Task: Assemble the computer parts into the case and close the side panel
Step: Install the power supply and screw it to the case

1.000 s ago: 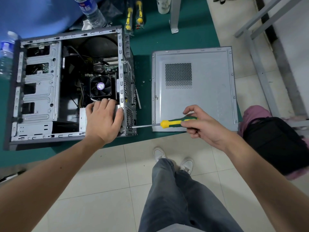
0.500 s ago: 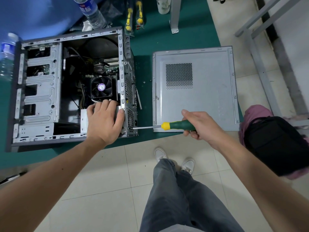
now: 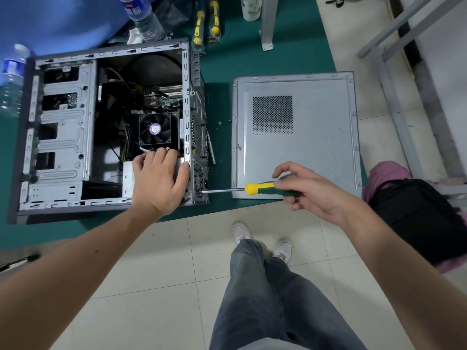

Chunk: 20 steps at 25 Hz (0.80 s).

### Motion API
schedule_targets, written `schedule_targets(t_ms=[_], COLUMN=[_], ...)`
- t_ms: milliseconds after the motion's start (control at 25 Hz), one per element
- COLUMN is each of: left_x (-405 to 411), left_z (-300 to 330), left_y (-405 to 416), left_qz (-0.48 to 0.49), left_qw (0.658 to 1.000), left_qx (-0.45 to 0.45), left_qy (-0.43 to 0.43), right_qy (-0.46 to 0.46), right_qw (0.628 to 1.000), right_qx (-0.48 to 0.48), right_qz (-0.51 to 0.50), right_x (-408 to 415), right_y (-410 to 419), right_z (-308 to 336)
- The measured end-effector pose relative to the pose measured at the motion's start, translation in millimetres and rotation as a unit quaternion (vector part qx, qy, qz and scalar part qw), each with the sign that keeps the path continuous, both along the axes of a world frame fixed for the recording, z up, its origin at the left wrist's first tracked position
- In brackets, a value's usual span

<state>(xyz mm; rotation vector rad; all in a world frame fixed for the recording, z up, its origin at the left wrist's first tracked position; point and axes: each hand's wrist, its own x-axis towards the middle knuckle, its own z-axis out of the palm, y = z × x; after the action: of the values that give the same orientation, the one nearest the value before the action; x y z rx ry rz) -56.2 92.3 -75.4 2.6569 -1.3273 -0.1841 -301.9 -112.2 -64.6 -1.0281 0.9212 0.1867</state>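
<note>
Writing: purple round sticker on the fan [image 3: 155,129] hub, print too small to read; blue label on the near bottle [image 3: 141,15], text blurred.
Case: one open computer case [image 3: 63,137] lying on its side on the green mat [image 3: 252,59], interior facing up – drive cage left, board and fan at centre.
Side panel: one side panel [image 3: 316,127], off the case, flat on the mat just right of it, vent grid upper left.
Left hand: left hand [image 3: 159,180] lies palm down inside the case at its near right corner, fingers curled over a grey metal box [image 3: 127,180], thumb at the rear wall.
Right hand: right hand [image 3: 310,188] grips the green-yellow screwdriver [image 3: 255,188], fingers wrapped round the handle; shaft runs level, tip at the rear wall's near corner.
Counts: two bottles – second bottle [image 3: 11,79] at far left; two packaged yellow-handled tools [image 3: 206,24] beyond the case; two small screws [image 3: 219,123] on the mat between case and panel.
Around: black bag [image 3: 417,223] on a pink seat at right, grey metal frame [image 3: 394,92] behind it, person's legs and white shoes on the tiled floor.
In the way: left hand hides the box's top; right hand covers the panel's near edge.
</note>
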Motion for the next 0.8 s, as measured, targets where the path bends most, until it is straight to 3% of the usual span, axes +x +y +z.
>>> schedule_targets(t_ms=[80, 200, 280, 400, 560, 720, 800], left_x=[-0.2, 0.0, -0.3, 0.3, 0.3, 0.1, 0.3], left_z=[0.2, 0.1, 0.2, 0.6, 0.2, 0.3, 0.4], left_y=[0.0, 0.1, 0.1, -0.2, 0.5, -0.1, 0.0], left_qz=[0.000, 0.000, 0.000, -0.001, -0.002, 0.000, 0.000], left_qw=[1.000, 1.000, 1.000, 1.000, 1.000, 1.000, 1.000], left_qx=[0.002, 0.003, 0.003, 0.004, 0.002, 0.004, 0.004], left_qy=[0.001, 0.001, -0.001, -0.001, -0.001, 0.000, 0.002], right_qy=[-0.004, 0.076, 0.056, -0.013, 0.059, -0.015, -0.014], right_qw=[1.000, 0.991, 0.994, 0.998, 0.990, 0.999, 0.999], right_qx=[-0.018, -0.105, -0.077, -0.052, -0.124, -0.005, -0.033], right_qz=[-0.013, 0.042, 0.048, -0.022, 0.020, -0.045, -0.038], right_x=[-0.5, 4.1, 2.2, -1.6, 4.9, -1.2, -1.5], right_y=[-2.0, 3.7, 3.8, 2.6, 7.9, 0.1, -1.2], right_z=[2.7, 0.5, 0.1, -0.4, -1.1, -2.1, 0.1])
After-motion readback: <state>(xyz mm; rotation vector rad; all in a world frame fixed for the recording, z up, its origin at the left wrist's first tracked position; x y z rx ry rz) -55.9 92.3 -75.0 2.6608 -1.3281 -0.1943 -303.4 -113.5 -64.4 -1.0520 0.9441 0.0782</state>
